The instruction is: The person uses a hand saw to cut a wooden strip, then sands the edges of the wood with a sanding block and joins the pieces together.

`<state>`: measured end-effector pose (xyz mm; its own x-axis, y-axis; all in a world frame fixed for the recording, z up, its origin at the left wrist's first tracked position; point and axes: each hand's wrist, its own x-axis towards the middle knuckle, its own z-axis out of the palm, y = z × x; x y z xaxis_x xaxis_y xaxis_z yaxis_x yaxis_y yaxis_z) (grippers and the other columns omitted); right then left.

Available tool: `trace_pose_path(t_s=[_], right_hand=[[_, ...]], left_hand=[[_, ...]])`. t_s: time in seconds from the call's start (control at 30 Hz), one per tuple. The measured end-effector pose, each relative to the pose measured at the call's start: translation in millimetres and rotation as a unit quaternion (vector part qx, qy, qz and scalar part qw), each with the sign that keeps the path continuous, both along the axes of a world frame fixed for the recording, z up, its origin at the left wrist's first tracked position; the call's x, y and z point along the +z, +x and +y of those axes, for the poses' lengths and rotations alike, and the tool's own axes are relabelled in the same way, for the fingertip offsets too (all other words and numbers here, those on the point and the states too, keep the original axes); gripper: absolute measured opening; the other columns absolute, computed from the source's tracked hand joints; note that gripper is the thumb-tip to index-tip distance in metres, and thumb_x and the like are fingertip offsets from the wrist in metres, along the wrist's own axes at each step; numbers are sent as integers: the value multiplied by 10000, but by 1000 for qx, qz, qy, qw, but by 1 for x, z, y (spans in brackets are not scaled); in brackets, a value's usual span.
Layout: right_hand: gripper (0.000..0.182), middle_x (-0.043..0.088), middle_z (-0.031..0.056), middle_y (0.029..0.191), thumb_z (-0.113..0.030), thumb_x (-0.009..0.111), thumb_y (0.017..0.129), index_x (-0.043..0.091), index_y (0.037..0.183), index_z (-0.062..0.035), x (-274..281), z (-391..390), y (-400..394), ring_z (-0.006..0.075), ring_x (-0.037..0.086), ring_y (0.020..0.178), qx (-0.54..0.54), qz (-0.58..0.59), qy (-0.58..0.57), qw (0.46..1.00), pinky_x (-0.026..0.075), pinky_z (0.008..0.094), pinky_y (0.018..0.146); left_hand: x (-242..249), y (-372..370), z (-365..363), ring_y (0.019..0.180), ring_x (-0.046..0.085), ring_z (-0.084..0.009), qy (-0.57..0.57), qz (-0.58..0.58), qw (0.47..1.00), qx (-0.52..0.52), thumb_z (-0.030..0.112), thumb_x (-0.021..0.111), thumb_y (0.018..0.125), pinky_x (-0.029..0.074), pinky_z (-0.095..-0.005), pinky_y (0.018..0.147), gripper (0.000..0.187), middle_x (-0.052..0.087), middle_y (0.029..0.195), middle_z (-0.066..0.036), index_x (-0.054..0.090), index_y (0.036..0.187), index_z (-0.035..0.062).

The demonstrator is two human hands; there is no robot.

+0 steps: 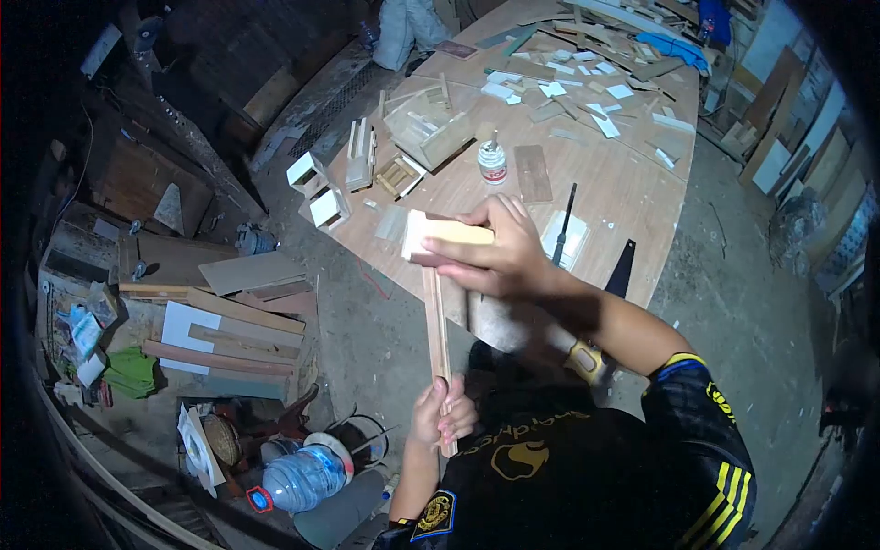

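My left hand [442,412] is wrapped round the lower part of a narrow wooden strip [435,316], which points up and away from my body. Above it, my right hand [513,243] grips a pale rectangular block [462,232] with a yellowish face, fingers along its sides. The block overlaps the far end of the strip; I cannot tell whether they are joined. Beyond my right hand on the table stand a white jar [492,163] with a red label and a flat brown board [533,173]. A dark slender tool [566,225] lies right of that hand.
A handsaw [622,268] lies at the table's right edge. Small wooden box pieces [431,133] and white-fronted blocks [325,208] stand at the left. Scattered offcuts [600,124] cover the table's far part. Boards [234,335] and a large water bottle [298,478] are on the left.
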<state>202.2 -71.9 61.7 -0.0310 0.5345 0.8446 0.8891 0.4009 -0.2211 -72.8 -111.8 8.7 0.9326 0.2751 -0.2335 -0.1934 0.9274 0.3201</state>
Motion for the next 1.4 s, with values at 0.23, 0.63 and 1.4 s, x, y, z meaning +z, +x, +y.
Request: trace_pose_path(t_s=[0.23, 0.63, 1.4], right_hand=[[324, 611, 20, 745, -466, 762, 754, 699, 1032, -312, -1, 4, -5, 200, 563, 585, -22, -30, 34, 999, 430, 444, 601], [425, 593, 47, 864, -303, 671, 905, 610, 1305, -175, -16, 6, 30, 106, 548, 777, -11, 390, -83, 917, 442, 274, 673], [494, 580, 75, 1023, -456, 412, 1017, 416, 1365, -105, -85, 14, -60, 141, 550, 794, -26, 832, -72, 550, 485, 285, 641]], left_hand=[[2, -10, -3, 351, 298, -58, 22, 21, 999, -13, 468, 419, 1006, 239, -187, 335, 385, 324, 479, 39, 402, 818, 133], [-21, 4, 16, 543, 470, -147, 147, 20, 980, 132, 481, 378, 1013, 415, -278, 467, 417, 437, 639, -48, 444, 893, 88], [-67, 89, 64, 1331, 306, -434, 707, 277, 633, 151, 159, 625, 896, 275, -506, 1096, 804, 248, 1499, -220, 150, 1544, 197]])
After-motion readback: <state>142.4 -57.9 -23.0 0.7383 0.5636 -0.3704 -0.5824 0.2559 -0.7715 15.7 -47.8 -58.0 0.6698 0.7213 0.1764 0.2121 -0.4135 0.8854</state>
